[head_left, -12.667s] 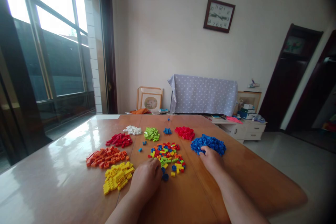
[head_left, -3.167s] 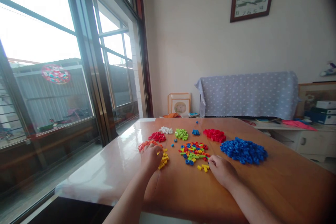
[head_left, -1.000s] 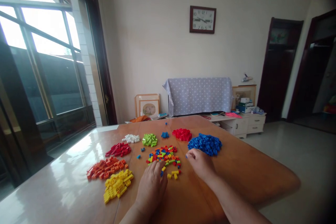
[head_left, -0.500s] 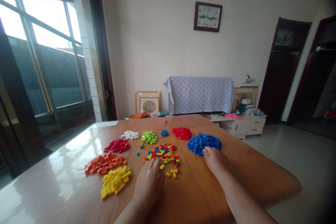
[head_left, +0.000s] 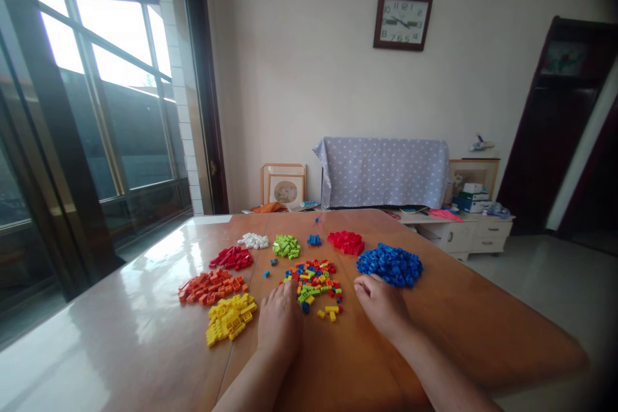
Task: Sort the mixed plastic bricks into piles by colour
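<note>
Mixed bricks [head_left: 313,280] — left hand [head_left: 280,322] touches them, right hand [head_left: 379,301] near; both loosely curled, grip unclear.

Just two bare forearms coming in from the bottom edge, no sleeves anywhere in shot. Left hand [head_left: 279,322] and right hand [head_left: 381,304] are both bare too: no gloves, no rings, no watch or bracelet at either wrist. Fingernails are too small to make out.
</note>
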`<state>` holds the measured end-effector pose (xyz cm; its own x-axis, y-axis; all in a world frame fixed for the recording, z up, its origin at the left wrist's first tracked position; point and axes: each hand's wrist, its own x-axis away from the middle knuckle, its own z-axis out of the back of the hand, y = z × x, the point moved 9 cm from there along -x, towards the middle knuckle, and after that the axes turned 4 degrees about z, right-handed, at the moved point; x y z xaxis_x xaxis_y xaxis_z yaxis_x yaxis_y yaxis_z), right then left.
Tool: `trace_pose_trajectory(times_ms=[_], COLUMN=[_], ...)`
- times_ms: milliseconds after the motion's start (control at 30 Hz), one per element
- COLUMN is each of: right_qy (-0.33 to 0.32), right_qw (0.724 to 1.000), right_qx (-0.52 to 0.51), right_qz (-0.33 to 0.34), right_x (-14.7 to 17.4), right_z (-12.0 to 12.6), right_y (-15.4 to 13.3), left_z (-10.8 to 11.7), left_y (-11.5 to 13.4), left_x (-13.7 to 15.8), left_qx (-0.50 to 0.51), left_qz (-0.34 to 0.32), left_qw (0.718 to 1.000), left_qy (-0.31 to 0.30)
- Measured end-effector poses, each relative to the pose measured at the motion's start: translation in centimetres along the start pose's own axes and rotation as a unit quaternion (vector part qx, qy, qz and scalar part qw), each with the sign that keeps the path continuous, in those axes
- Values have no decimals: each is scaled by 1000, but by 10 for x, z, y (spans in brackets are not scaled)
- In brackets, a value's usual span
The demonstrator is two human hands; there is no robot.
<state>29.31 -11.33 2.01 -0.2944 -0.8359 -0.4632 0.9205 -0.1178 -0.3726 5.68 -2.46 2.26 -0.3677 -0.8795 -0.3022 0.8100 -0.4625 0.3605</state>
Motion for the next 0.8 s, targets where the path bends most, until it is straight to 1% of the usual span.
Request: trace_pose_trajectory(times_ms=[100,200,267,333,467,633,733,800], right_qy=[-43,-63,-77,-98,-122,-108,-86,-54], right_qw=[998,993,988,984,979,984,988,993], right_qx=[-22,-11,13,39,66,58,42,26], right_qz=[46,100,130,144,148,128,121,106], right_x=[7,13,14,14,12,13,13,7], right_z=[-17,-28,-34,-40,-49,-49,-42,-31], right_y=[-51,-96,-118,-131,-139,-133,-123,-108], left_z=[-1,-1,-1,-1,0,3,3,2], left_y=[-3,-4,-5,-6,-6,-4,-4,-4], left_x=[-1,-2,-2,-2,-1,0,-1,-1], left_qx=[-11,-3,5,11,13,12,10,12], left_qz=[27,31,31,33,36,18,14,19], left_qw=[999,999,999,999,999,1000,1000,1000], left_qy=[-20,-17,-14,-14,-18,-3,-7,-12])
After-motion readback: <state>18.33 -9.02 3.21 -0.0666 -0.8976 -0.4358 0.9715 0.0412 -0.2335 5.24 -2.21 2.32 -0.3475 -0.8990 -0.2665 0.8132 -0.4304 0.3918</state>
